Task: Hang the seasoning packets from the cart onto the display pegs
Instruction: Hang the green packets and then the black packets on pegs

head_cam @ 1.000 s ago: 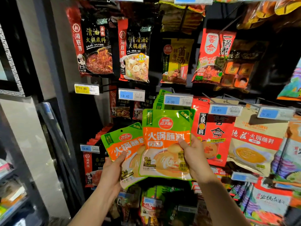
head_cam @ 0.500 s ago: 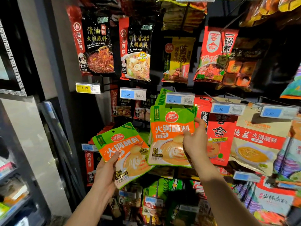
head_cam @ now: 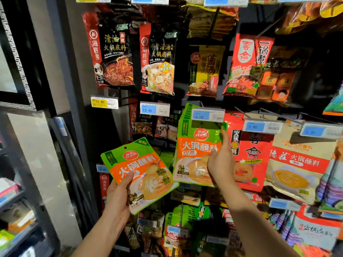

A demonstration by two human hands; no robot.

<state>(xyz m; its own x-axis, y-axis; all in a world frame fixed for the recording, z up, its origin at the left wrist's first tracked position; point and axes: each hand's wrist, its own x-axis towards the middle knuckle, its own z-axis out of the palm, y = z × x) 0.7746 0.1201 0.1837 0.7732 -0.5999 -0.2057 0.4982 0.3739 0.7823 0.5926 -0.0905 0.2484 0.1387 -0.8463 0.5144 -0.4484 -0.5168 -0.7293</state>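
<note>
Through the head camera we face a dark display wall (head_cam: 319, 58) hung with rows of packets in dim light. At our left stands a grey pillar (head_cam: 55, 52). Beside it is a black frame (head_cam: 16, 58) with a white fret border, and blurred shelves (head_cam: 14, 210) sit low at the left edge.

Price labels front the peg ends: a yellow tag (head_cam: 104, 102) reading 11.80, a 13.40 tag (head_cam: 154, 109), a 6.00 tag (head_cam: 207, 115) and a 3.90 tag (head_cam: 262, 126).

Under the 6.00 tag hangs a stack of green-and-orange packets. Our right hand (head_cam: 220, 162) pinches the right edge of the front packet (head_cam: 194, 158), thumb on the print and index finger stretched up along the edge. The tag hides its top, so we cannot tell whether it sits on the peg.

Our left hand (head_cam: 118, 193) grips a second packet (head_cam: 141, 173) by its lower left corner, thumb across the front. It is tilted, lower than the stack and to its left, apart from it.

A red packet (head_cam: 254, 154) hangs just beside our right hand.
</note>
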